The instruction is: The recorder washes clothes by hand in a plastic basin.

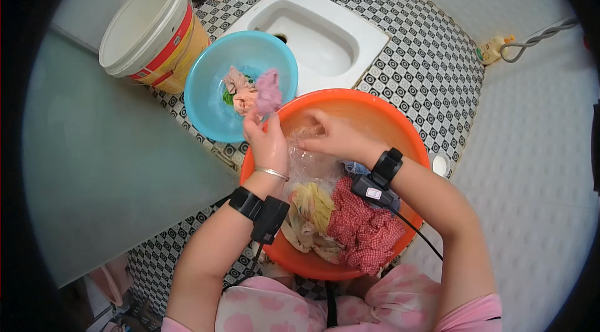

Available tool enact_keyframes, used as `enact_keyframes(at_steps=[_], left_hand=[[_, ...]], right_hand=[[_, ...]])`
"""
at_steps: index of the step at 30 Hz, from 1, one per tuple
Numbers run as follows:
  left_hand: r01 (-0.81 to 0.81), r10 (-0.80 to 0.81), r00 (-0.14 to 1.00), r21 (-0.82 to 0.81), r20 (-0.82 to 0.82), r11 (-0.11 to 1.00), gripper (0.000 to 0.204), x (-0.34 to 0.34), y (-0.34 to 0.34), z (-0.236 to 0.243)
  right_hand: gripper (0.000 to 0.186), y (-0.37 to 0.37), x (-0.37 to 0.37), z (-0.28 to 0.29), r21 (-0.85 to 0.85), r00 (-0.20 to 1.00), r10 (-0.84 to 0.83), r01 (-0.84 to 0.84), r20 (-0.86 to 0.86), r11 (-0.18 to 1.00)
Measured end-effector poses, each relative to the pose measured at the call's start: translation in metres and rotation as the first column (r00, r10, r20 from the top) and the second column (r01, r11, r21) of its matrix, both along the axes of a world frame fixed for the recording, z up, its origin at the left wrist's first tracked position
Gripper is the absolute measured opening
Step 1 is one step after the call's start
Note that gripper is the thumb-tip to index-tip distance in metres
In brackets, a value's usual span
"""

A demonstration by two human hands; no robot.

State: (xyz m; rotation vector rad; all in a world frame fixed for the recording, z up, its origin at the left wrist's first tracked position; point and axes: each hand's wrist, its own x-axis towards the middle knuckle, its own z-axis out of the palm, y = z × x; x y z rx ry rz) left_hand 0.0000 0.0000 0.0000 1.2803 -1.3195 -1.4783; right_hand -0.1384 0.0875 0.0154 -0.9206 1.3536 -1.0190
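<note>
My left hand [267,143] is at the left rim of an orange basin [400,125]. Its fingertips meet the lower end of a bunched pinkish-purple cloth [269,91], which hangs over the rim of a light blue basin [206,104]. My right hand [340,138] is above the soapy water [306,166] in the orange basin, fingers bent and apart from the thumb, with nothing seen in it. Near my forearms lie a red checked cloth [362,226], a yellow cloth [312,207] and a beige cloth [306,238]. Peach-coloured cloth [244,97] and something green [228,95] lie in the blue basin.
A white squat toilet [369,38] is set in the patterned tile floor [431,63] behind the basins. At the far left stands a large white and yellow bucket [169,57]. A frosted panel [125,163] borders the left side. By the right wall is a pale yellow bottle [490,50].
</note>
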Motion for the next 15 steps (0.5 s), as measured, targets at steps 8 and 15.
enact_keyframes(at_steps=[8, 15], left_hand=[[0.186, -0.217, 0.966, 0.204, 0.141, 0.961, 0.031, -0.001, 0.015, -0.038], [0.523, -0.692, 0.71, 0.558, 0.134, 0.644, 0.037, 0.019, 0.022, -0.058]], right_hand=[[0.051, 0.08, 0.07, -0.057, 0.401, 0.521, 0.714, -0.595, -0.467, 0.697], [0.013, 0.085, 0.018, -0.043, 0.257, 0.636, 0.494, -0.431, -0.594, 0.865]])
